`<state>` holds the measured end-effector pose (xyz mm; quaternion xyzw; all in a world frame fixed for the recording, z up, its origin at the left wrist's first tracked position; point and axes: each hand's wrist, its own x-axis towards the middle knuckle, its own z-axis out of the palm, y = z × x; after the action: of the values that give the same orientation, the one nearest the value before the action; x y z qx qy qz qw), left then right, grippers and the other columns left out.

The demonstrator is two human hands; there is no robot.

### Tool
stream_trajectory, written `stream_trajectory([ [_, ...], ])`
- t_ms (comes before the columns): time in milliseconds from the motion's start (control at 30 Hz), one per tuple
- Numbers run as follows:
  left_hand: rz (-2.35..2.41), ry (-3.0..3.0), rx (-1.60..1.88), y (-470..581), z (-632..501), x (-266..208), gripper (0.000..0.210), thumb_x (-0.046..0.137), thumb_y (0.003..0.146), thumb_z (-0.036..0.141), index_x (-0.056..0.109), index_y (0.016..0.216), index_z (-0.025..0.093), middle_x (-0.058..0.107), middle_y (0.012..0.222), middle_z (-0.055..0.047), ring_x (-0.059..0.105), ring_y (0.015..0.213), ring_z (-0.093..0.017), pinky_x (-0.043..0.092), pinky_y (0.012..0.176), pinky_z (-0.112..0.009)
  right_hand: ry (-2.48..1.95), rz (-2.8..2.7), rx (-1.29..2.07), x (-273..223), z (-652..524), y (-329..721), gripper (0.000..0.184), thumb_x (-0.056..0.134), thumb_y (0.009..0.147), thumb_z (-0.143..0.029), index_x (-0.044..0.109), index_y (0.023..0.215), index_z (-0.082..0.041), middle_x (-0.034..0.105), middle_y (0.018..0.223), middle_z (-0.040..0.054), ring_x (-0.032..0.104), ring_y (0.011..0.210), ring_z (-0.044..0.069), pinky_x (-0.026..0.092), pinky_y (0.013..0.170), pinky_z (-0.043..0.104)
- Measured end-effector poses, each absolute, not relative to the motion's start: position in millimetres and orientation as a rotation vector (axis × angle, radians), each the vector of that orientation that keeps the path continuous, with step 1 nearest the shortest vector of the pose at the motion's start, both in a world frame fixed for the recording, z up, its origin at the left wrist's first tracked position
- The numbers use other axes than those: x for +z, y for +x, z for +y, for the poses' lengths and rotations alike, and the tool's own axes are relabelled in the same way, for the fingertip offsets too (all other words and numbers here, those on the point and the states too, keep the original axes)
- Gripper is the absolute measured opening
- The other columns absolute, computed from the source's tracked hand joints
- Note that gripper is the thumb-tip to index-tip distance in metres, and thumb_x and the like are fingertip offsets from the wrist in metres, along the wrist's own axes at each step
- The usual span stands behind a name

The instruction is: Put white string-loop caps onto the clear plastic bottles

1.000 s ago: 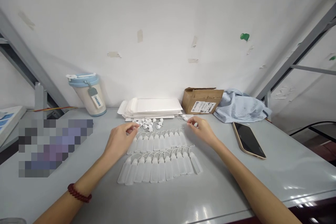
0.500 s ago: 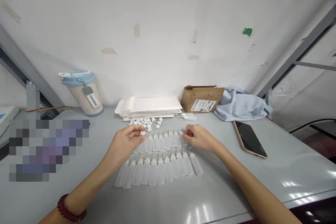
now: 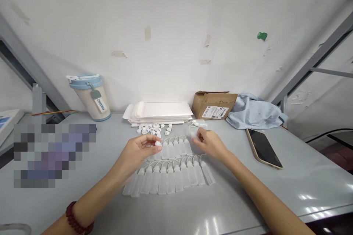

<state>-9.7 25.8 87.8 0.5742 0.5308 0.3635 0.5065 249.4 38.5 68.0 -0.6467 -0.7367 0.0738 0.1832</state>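
Observation:
My left hand is closed, pinching a small white cap between thumb and fingertips. It is above the left end of the back row of translucent bottles. My right hand is closed on a small translucent bottle at the right end of that row. Only the bottle's top and cord loop show clearly; the fingers hide part of it. Nearer to me lies the front row of similar bottles, with white cord loops at their necks. Loose white caps are heaped behind my left hand.
A stack of white envelopes or boards lies against the wall beside a cardboard box and blue cloth. A phone lies at right. At left stand a tumbler and a pixelated patch. Another bottle lies by the box.
My right hand has drawn a bottle away from the back row's right end, its top now apart from the others. My left hand still pinches the cap, slightly right. The whole view has shifted a little.

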Motion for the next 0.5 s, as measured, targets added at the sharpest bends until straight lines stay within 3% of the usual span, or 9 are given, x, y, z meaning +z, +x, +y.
stream_trajectory([
  [167, 1.159, 1.335, 0.830, -1.0, 17.3, 89.3, 0.025, 0.071, 0.063, 0.035, 0.067, 0.083, 0.020, 0.065, 0.085, -0.003, 0.060, 0.083, -0.018, 0.049, 0.077, -0.030, -1.620, -2.075, 0.008, 69.7, 26.8, 236.2, 0.020, 0.047, 0.083, -0.036, 0.043, 0.072, -0.020, 0.056, 0.064, 0.0003, 0.045, 0.049, 0.012, 0.030, 0.049, 0.024],
  [333, 1.119, 1.316, 0.852, 7.1, 9.8, 90.9, 0.026, 0.072, 0.063, 0.035, 0.067, 0.083, 0.019, 0.064, 0.078, -0.003, 0.060, 0.079, -0.018, 0.050, 0.071, -0.029, -1.261, -2.125, -0.228, 68.7, 7.0, 214.1, 0.009, 0.049, 0.085, -0.028, 0.046, 0.082, -0.020, 0.061, 0.073, 0.0043, 0.055, 0.060, 0.015, 0.036, 0.049, 0.024],
  [500, 1.111, 1.205, 0.893, 9.0, 8.6, 85.9, 0.026, 0.075, 0.060, 0.035, 0.066, 0.079, 0.018, 0.064, 0.076, -0.001, 0.060, 0.078, -0.017, 0.049, 0.073, -0.027, -1.025, -2.162, -0.259, 67.5, -6.3, 199.5, 0.007, 0.052, 0.086, -0.023, 0.047, 0.090, -0.020, 0.063, 0.076, 0.0063, 0.060, 0.067, 0.017, 0.043, 0.051, 0.024],
])
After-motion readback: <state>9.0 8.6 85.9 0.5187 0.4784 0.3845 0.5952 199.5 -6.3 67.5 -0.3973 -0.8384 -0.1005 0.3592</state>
